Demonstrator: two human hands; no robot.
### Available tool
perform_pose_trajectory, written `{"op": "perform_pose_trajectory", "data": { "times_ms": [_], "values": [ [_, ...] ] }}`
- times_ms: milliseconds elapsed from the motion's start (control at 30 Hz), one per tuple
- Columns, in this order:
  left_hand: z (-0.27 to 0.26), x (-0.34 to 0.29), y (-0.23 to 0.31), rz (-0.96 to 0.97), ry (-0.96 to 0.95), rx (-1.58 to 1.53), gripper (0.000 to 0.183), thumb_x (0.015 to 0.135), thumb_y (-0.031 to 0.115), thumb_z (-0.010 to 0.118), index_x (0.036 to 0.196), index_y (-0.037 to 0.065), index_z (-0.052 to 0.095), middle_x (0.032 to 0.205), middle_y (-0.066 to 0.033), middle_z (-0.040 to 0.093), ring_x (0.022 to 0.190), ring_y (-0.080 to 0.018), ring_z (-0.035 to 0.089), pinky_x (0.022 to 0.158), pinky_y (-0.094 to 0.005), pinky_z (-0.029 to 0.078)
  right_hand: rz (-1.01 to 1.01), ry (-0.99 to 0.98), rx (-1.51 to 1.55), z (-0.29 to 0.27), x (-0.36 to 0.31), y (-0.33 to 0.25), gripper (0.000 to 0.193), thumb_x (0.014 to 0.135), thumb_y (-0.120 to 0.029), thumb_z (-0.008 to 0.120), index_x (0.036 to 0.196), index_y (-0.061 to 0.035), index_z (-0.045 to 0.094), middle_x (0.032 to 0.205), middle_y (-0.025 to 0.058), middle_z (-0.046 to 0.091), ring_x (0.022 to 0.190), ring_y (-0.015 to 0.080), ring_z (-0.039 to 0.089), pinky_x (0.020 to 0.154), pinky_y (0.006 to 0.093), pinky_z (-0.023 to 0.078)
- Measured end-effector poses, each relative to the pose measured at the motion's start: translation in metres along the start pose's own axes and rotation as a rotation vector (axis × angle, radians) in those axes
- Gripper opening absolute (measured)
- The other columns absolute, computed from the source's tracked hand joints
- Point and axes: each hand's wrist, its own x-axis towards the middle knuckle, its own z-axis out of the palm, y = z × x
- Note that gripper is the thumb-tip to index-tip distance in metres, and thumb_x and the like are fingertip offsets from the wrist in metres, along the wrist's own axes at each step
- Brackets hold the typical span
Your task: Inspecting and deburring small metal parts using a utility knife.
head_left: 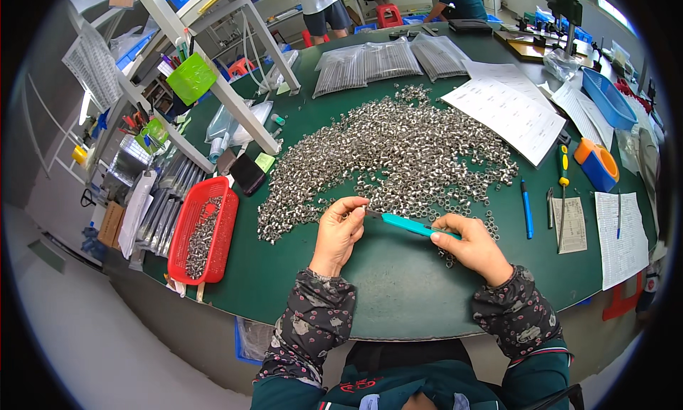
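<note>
My right hand (469,246) grips a slim teal utility knife (409,225) by its right end, thumb and fingers closed on the handle. The knife's dark tip points left and meets the fingertips of my left hand (340,233). There, thumb and forefinger pinch a tiny piece that looks like a metal ring, mostly hidden by the fingers. Both hands are above the green table, at the near edge of a broad pile of small shiny metal rings (384,146). A few loose rings lie beside and under my right hand.
A red plastic basket (229,228) with more metal pieces stands at left, near a black box (247,174). Bagged rods (366,67) and paper sheets (506,118) lie beyond the pile. On the right are a blue pen (527,209), a yellow-handled screwdriver (563,166) and an orange-and-blue tape dispenser (597,165).
</note>
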Motion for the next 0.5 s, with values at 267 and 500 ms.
{"op": "perform_pose_trajectory", "data": {
  "times_ms": [267,500],
  "values": [
    [-0.0052,0.0025,-0.0029,-0.071,0.028,-0.115,0.014,0.086,0.01,0.055,0.095,0.0,0.056,0.075,-0.0007,0.051,0.049,-0.0024,0.033,0.038,-0.0147,0.025,-0.473,0.424,-0.435,0.0087,-0.0043,-0.0079,0.025,0.072,-0.022,0.065,0.09,-0.0048,0.06,0.072,0.0126,0.059,0.058,0.0297,0.056,0.053,0.0359,0.044],
    [-0.003,0.0024,-0.0013,-0.09,0.067,-0.133,0.015,0.086,0.013,0.054,0.096,0.001,0.056,0.074,-0.0007,0.05,0.049,-0.0026,0.034,0.038,-0.0143,0.025,-0.255,0.191,-0.193,0.0042,-0.0005,0.0001,0.026,0.073,-0.023,0.064,0.091,-0.0038,0.06,0.069,0.0141,0.06,0.058,0.0265,0.059,0.053,0.0333,0.044]
  ]
}}
